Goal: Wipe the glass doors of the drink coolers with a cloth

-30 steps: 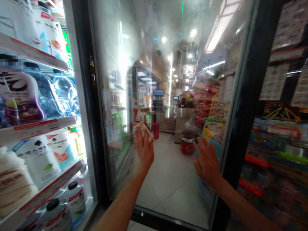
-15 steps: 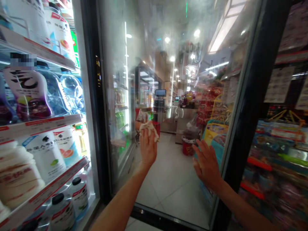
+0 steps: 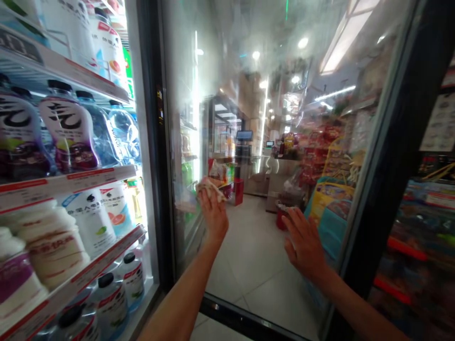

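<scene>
Lit drink shelves (image 3: 103, 175) flanked the fogged glass door (image 3: 222, 45). Our left grip (image 3: 215, 219) pressed a crumpled cloth (image 3: 212, 188) against it, hand laid flat, likely for even contact; our right grip (image 3: 304, 240), spread near the black frame (image 3: 380, 189), seemed to steady the door. Bottles (image 3: 67, 129) stood left, a red bucket (image 3: 281, 221) showed in the glass, and the frame limited reach.

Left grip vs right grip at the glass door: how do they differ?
Load: left grip holds a pale cloth; right grip shows none.
Pose: left grip points nearly straight up; right grip leans more toward the picture's left.
Position: right grip is nearer the dark frame at the picture's right than left grip.
Shared: backs toward the camera.
</scene>
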Motion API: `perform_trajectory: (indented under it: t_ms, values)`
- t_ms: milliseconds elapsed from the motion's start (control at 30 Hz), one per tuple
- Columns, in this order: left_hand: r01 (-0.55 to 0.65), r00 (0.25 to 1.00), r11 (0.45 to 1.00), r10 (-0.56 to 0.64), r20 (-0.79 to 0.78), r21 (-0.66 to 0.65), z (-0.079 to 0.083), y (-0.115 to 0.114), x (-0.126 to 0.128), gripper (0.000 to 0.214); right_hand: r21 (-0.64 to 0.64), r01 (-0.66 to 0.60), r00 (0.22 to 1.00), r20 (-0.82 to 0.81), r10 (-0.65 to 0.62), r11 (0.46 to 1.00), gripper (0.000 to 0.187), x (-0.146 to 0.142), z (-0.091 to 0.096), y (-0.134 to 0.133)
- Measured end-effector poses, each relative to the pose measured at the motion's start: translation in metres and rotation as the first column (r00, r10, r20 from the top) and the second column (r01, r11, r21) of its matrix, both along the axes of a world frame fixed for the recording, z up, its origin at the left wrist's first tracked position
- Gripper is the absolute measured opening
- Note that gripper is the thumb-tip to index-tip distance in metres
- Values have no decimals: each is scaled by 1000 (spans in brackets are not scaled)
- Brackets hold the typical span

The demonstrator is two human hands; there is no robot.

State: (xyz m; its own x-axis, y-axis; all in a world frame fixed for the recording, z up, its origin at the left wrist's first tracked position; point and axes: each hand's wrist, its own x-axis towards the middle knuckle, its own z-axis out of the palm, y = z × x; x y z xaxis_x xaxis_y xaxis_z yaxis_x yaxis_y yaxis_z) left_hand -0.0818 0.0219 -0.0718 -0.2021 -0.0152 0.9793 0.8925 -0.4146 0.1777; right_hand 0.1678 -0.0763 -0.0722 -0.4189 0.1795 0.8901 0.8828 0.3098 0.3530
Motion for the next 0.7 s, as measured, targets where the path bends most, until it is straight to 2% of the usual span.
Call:
perform_trajectory:
  t_ms: [100,167,200,267,333,400,500,567,633,700]
  values:
    - [36,940,999,-41,-339,-21,-4,-9,21,50,-5,-41,999,12,41,999,50,-24,3,3]
    - [26,925,998,-47,-377,-59,-5,-9,14,47,-10,-62,998,17,62,998,49,-36,7,5]
    - [13,953,997,-35,-302,-76,-4,-6,3,46,-13,-66,998,21,67,998,48,-40,9,6]
    - [-3,1000,996,2,-17,-92,0,4,-26,47,-16,-66,997,28,66,998,46,-44,12,9]
    - [-7,966,996,29,258,-84,3,16,-54,49,-10,-64,997,38,64,998,44,-46,15,11]
    - [-8,933,997,34,357,-74,4,23,-65,50,2,-66,996,56,66,998,42,-50,16,13]
    - [18,971,997,0,238,-76,2,21,-49,49,1,-76,994,79,76,997,41,-57,16,15]
    - [61,998,994,-59,21,-88,1,14,-30,46,-10,-87,993,73,88,996,42,-61,16,16]
    - [99,978,988,-118,-174,-115,-1,9,-23,44,-18,-92,994,58,93,996,43,-61,15,16]
    - [118,980,983,-138,-140,-141,-4,9,-32,45,-20,-89,995,53,90,996,45,-56,14,15]
